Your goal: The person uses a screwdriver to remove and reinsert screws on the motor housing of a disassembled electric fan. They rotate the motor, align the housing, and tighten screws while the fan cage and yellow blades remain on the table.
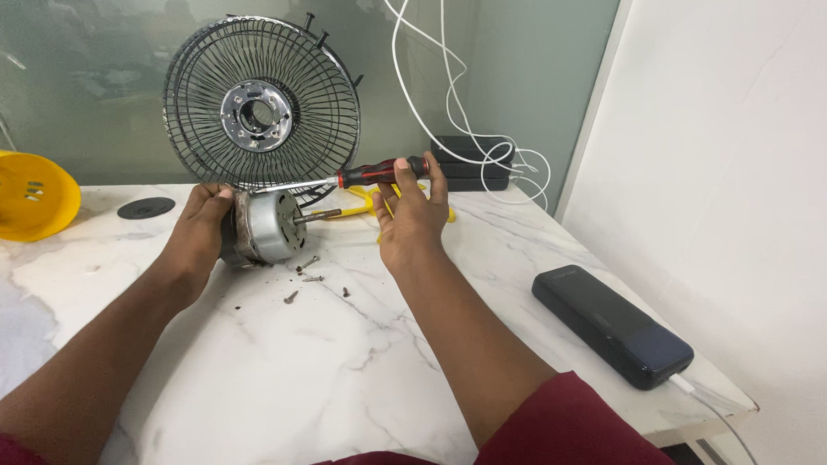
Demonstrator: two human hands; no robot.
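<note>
The left hand (198,233) closes its grip around the fan motor (265,227), which lies on the desk (281,375) before the fan guard (263,109). The right hand (413,214) grips a screwdriver (375,172), tip at the motor; loose screws (307,275) lie just below.

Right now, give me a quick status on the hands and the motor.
Left hand steadies fan motor on marble table. Right hand holds red-handled screwdriver, tip at motor. Loose screws lie beneath; fan grille stands behind.

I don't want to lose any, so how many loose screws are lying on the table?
4 loose screws show on the marble table, all just in front of the motor; more may hide beneath it.
</note>
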